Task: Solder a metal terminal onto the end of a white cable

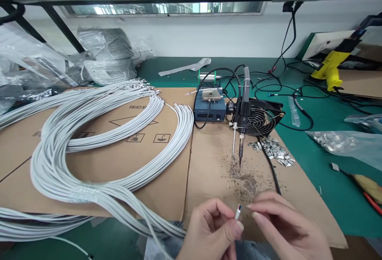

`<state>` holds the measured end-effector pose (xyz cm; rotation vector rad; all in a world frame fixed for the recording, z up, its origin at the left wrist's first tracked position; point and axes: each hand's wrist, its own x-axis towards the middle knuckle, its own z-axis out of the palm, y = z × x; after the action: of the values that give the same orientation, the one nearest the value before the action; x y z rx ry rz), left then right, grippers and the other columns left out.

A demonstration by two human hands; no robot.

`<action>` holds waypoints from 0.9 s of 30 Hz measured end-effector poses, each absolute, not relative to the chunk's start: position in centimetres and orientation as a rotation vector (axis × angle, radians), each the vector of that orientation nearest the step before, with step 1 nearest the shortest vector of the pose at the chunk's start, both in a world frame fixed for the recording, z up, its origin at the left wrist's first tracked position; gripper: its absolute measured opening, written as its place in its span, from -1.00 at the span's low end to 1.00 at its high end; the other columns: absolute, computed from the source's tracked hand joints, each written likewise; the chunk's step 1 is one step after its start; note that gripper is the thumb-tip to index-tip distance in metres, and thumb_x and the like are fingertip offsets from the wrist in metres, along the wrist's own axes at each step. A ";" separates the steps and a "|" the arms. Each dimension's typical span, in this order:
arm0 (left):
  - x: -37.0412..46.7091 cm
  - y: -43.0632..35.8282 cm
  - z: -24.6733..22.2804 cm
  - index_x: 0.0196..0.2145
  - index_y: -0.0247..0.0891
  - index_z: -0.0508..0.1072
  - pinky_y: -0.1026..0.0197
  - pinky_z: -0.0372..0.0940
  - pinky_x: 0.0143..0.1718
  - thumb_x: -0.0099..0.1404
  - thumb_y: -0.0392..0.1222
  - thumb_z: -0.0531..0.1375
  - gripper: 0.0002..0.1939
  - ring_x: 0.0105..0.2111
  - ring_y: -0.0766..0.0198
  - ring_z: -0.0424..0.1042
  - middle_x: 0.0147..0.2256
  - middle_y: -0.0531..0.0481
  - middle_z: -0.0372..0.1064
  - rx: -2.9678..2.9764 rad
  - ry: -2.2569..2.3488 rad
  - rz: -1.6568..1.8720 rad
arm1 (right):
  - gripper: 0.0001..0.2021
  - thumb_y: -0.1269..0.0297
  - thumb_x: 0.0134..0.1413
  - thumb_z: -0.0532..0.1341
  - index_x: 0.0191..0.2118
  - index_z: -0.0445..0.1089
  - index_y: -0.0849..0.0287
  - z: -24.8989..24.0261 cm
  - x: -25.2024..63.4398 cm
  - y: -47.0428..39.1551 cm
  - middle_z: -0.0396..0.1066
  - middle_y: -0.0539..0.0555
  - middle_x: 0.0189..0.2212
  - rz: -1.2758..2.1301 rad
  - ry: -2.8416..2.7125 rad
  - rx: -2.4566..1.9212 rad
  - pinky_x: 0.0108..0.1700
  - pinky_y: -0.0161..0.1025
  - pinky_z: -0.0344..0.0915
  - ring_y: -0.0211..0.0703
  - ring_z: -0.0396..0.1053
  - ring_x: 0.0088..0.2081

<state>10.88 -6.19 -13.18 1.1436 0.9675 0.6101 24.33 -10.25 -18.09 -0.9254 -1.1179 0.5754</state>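
My left hand (213,228) pinches a white cable (238,213) close to its stripped end, between thumb and forefinger. Small coloured wires, red and blue among them, poke up from that end. Just to the right is my right hand (286,222), its thumb and forefinger slightly apart and nothing visible between them; its other fingers are curled. Beyond both hands, a soldering iron (244,109) hangs tip down in a stand over scattered solder bits on a cardboard sheet (209,164).
A big bundle of white cables (47,164) loops across the left. Behind stand a blue soldering station (209,111), a solder spool (209,78) and a black fan (262,117). Metal connector shells (277,152) lie in a pile at right. A yellow glue gun (331,67) is farther back.
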 end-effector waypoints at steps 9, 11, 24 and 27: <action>10.7 -6.5 -13.2 -0.55 -0.39 0.26 0.53 0.06 -0.68 -0.08 0.03 0.36 -0.55 -0.70 0.57 0.12 -0.64 0.10 0.18 1.286 1.000 0.703 | -0.87 0.33 0.11 0.13 -0.36 0.42 0.17 -17.9 25.1 -9.7 0.28 0.08 -0.51 0.897 -1.264 -0.920 -0.51 -0.34 0.20 -0.18 0.28 -0.47; 10.6 -6.4 -13.4 -0.54 -0.40 0.29 0.53 0.06 -0.70 -0.06 -0.01 0.36 -0.59 -0.71 0.55 0.14 -0.65 0.10 0.19 1.282 0.951 0.701 | -0.87 0.33 0.10 0.14 -0.37 0.43 0.16 -18.0 25.0 -9.7 0.26 0.06 -0.52 0.942 -1.245 -0.900 -0.50 -0.34 0.18 -0.20 0.26 -0.48; 9.8 -5.6 -14.3 -0.53 -0.41 0.30 0.54 0.11 -0.80 0.20 -0.03 0.18 -0.65 -0.79 0.48 0.22 -0.72 0.07 0.19 1.169 0.649 0.522 | -0.89 0.26 -0.01 0.23 -0.44 0.45 0.17 -17.3 24.3 -9.6 0.24 0.04 -0.54 1.133 -1.052 -0.819 -0.48 -0.33 0.20 -0.24 0.22 -0.50; 9.8 -5.8 -14.1 -0.55 -0.40 0.26 0.57 0.09 -0.79 0.19 0.01 0.18 -0.61 -0.78 0.50 0.23 -0.71 0.09 0.18 1.220 0.723 0.516 | -0.86 0.24 0.00 0.23 -0.42 0.44 0.20 -17.6 24.7 -9.4 0.23 0.06 -0.52 1.117 -1.112 -0.858 -0.51 -0.33 0.18 -0.24 0.21 -0.51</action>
<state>9.82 -5.83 -14.13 1.2196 0.7230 0.5159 24.69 -9.43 -17.57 -0.8580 -1.1124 1.1165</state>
